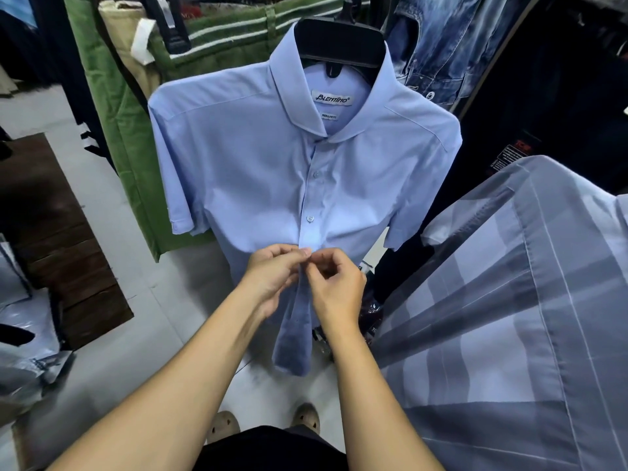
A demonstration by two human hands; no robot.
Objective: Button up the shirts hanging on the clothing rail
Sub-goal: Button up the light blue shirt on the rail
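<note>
Head view shows the blue shirt (244, 171) on its hanger (339, 42) straight ahead, upper buttons (316, 174) fastened, left hand (272, 277) and right hand (334, 287) each with a pinching grip on its front at the next button (307, 250), lower ones apparently left.

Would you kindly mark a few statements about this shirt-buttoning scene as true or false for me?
1. The left hand and the right hand both pinch the blue shirt at its front placket. True.
2. The shirt hangs on something white. False: the hanger is black.
3. The two buttons showing above the hands are fastened. True.
4. The shirt is long-sleeved. False: its sleeves are short.
5. A green garment hangs to the person's left of it. True.
</note>
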